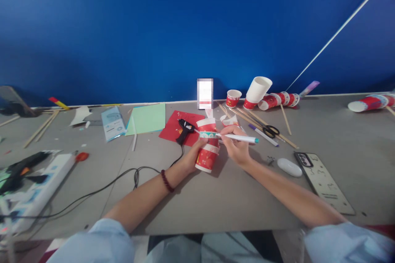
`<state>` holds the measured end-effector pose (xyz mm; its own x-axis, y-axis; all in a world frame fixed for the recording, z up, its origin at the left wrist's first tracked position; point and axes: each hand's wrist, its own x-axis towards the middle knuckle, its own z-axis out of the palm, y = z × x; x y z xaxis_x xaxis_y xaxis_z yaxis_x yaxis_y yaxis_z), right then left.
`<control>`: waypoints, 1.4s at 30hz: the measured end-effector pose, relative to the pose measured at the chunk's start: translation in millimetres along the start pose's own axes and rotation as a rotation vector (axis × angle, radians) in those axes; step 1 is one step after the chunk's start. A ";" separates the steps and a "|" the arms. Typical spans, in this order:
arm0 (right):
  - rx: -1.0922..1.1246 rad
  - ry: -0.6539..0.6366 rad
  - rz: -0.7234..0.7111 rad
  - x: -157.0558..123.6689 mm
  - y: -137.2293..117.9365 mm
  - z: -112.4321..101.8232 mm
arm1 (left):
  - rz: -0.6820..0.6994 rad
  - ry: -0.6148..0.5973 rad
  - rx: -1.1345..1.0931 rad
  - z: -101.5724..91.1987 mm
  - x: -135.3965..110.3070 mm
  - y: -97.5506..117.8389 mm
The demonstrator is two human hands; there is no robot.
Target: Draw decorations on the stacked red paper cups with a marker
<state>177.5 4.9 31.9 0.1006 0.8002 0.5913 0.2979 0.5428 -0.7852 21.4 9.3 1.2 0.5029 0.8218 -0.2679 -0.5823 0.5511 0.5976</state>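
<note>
My left hand (195,153) is closed around the side of two red paper cups (207,157) joined in a column, tilted a little above the table. A teal and white patterned band (208,135) runs round the upper part. In my right hand (236,144) is a white marker (240,137) with a teal end, pinched like a pen. Its tip meets or nearly meets the patterned band; I cannot tell which. Behind the cups, a black glue gun (185,130) lies on a red paper sheet (170,128).
Behind stand a red cup (233,98) and stacked cups (258,90). Scissors (270,132), a purple marker (263,135) and wooden sticks lie right. A mouse (289,167) and phone (324,181) sit farther right. Green paper (149,118), a cable (123,174) and a power strip (46,191) lie left.
</note>
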 end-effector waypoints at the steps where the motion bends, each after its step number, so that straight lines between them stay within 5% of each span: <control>1: -0.011 0.000 0.005 0.2 -0.6 0.0 | 0.003 -0.003 0.003 0.4 0.0 0.1; 42: -0.050 -0.005 -0.002 1.8 -2.9 -0.6 | -0.023 0.017 -0.011 1.1 -0.3 0.6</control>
<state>177.4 4.6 35.3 0.0950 0.8006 0.5917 0.3449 0.5311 -0.7739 21.6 9.2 2.5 0.5051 0.8113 -0.2944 -0.5781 0.5713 0.5826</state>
